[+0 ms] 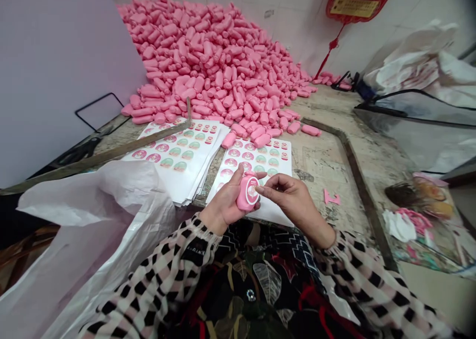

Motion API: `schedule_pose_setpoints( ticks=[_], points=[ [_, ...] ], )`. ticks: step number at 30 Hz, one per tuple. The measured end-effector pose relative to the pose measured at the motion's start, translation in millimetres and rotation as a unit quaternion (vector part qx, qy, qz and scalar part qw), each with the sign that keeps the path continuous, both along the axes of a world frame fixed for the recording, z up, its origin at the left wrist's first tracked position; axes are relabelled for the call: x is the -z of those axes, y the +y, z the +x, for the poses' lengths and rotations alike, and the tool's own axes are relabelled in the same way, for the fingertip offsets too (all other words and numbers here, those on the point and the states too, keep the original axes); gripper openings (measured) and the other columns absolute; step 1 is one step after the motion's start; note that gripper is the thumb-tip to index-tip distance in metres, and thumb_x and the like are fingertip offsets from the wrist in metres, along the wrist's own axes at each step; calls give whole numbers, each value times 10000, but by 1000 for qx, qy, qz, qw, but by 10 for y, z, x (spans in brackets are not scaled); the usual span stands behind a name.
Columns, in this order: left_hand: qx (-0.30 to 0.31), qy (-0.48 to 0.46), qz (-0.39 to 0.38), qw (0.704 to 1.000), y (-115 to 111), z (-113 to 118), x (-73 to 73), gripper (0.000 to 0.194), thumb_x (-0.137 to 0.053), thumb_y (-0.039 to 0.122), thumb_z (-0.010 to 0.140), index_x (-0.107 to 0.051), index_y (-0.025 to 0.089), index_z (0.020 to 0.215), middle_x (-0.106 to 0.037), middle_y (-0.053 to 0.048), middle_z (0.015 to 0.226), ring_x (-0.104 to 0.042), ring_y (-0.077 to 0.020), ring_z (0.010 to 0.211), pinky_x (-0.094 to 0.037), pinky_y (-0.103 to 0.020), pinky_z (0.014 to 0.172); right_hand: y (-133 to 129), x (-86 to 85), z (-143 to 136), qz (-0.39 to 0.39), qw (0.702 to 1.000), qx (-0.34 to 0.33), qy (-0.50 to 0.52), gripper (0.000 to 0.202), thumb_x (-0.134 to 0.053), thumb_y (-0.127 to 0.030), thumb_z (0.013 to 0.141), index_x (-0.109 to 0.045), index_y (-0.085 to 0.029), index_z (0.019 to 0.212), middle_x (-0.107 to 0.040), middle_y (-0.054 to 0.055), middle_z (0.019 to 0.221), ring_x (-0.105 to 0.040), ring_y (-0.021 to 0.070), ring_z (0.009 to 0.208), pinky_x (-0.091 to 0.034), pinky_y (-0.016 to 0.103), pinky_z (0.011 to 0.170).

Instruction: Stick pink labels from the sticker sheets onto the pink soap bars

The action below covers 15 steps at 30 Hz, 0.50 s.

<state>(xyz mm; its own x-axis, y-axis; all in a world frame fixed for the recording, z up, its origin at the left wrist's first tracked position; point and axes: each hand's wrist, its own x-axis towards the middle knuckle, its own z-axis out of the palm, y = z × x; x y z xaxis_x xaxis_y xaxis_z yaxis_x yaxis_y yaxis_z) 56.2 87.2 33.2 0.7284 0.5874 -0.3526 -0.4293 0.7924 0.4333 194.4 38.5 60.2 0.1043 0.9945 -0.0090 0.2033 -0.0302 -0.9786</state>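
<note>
Sleeves [163, 284]: checked black, white and pink knit, nearest the camera, at 6 o'clock in the view.
Left hand [226, 200]: closed around a pink case, thumb up along its left side; just left of centre.
Pink case [248, 193]: small, rounded, held upright over the near table edge; a round white sticker [252, 192] shows on its face.
Right hand [288, 195]: at 3 o'clock from the case, fingers pinched together, fingertips touching the sticker. Both hands meet at the case.
Sticker sheet [260, 158]: white, with rows of round pink and green labels; lies flat on the table [327, 160] at 12 o'clock from the hands.
Sticker stack [178, 155]: a fanned pile of like sheets, at 10 o'clock from the hands; a long metal bar [111, 153] lies across its far corner.
Pile of pink cases [215, 61]: a large heap against the wall at 12 o'clock, its near edge spilling onto both sheets.
Plastic bag [92, 230]: white, crumpled, at 8 o'clock.
Pink scrap [330, 198]: on the table at 3 o'clock from the right hand, apart from it.
</note>
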Motion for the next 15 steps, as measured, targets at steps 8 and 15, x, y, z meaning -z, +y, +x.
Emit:
schedule_pose_setpoints(
  ticks=[8, 15],
  points=[
    [-6, 6, 23, 1000, -9, 47, 37, 530, -392, 572, 832, -571, 139, 1079, -502, -2, 632, -525, -100, 521, -465, -232, 489, -27, 61, 17, 8, 999, -5, -34, 240, -688, -378, 670, -575, -169, 634, -584, -12, 642, -483, 111, 591, -383, 252, 574],
    [-14, 7, 30, 999, 4, 21, 63, 558, -377, 604, 818, -572, 145, 1067, -519, -9, 650, -530, -103, 519, -463, -229, 476, 17, 146, 14, 26, 997, -20, -76, 240, -645, -411, 709, -587, -183, 659, -624, 6, 701, -532, 134, 639, -410, 271, 619]
  ],
)
